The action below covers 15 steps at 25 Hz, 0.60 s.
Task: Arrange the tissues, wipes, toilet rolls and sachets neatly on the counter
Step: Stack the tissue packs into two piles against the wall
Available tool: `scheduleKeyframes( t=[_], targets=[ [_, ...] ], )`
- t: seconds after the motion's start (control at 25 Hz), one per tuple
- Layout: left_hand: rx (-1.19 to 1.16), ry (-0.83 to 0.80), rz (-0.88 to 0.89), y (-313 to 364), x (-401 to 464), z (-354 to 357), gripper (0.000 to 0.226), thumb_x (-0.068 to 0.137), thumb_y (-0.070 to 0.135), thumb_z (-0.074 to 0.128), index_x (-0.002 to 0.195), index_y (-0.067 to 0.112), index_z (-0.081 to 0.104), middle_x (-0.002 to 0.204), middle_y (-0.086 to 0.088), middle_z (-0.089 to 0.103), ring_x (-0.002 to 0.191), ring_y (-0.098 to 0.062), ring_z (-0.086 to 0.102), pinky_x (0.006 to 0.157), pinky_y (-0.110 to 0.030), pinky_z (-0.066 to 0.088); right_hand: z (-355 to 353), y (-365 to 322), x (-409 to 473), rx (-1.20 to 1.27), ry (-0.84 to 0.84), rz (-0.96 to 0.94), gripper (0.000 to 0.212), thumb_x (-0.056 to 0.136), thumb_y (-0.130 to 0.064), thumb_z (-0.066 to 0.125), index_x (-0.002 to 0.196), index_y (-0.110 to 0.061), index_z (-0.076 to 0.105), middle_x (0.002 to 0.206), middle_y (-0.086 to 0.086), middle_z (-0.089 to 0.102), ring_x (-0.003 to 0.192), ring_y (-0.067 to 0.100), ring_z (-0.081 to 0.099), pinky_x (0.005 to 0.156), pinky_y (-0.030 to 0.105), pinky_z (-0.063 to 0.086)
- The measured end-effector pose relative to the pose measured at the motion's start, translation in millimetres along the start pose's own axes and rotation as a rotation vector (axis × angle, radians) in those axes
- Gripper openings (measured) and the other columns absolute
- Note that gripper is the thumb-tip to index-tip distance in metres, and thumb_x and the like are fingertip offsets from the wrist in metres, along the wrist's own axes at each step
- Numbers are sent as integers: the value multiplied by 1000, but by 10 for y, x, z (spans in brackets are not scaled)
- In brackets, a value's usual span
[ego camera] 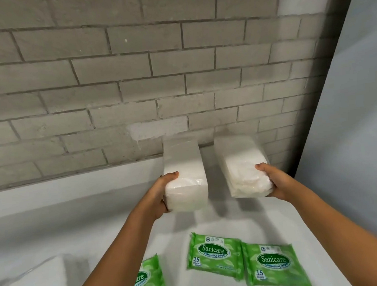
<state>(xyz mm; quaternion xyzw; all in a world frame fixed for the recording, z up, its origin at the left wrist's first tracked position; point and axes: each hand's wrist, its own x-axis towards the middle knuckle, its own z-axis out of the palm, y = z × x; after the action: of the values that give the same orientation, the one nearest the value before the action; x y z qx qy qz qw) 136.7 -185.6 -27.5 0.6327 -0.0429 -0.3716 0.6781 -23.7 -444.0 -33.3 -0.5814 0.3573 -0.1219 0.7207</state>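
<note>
Gripping, left hand [162,195]: fingers curled round left tissue pack [184,175], thumb on top.
Right hand [274,181]: clasps right tissue pack [243,167].
Packs: side by side, apart, above white counter [62,216] near brick wall [106,81].

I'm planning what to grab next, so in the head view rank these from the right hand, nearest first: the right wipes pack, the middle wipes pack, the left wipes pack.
From the right hand:
1. Right wipes pack, just below it.
2. Middle wipes pack, lower left.
3. Left wipes pack, far left, partly behind the left forearm.
</note>
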Motion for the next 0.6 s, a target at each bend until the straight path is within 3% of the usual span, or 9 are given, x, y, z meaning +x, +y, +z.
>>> scheduleKeyframes(
  t=[0.2, 0.4, 0.6],
  targets=[
    [-56, 56, -37, -179, 435, 321, 45, 80, 37, 62, 121, 19, 54, 96, -5, 67, 88, -26, 64, 65, -35, 52, -219, 79, 595, -4, -49, 105, 16, 89, -30, 52, 93, -18, 62, 90, 4, 68, 83, 23, 63, 69, 36, 50],
    [-78, 102, -115, -465, 762, 494, 48, 79, 34, 64, 123, 20, 52, 105, -9, 67, 93, -29, 66, 66, -36, 54, -291, 246, 1083, 14, -50, 179, 18, 88, -29, 55, 93, -14, 64, 75, 5, 72, 79, 25, 63, 65, 34, 49],
    [-48, 111, -157, -598, 970, 659, 46, 81, 30, 62, 125, 27, 47, 111, -8, 64, 94, -28, 64, 67, -40, 56, -364, 395, 1496, -203, 76, 171, 63, 69, -48, 65, 120, -11, 57, 117, 10, 61, 108, 32, 57, 96, 41, 46]
  ],
)
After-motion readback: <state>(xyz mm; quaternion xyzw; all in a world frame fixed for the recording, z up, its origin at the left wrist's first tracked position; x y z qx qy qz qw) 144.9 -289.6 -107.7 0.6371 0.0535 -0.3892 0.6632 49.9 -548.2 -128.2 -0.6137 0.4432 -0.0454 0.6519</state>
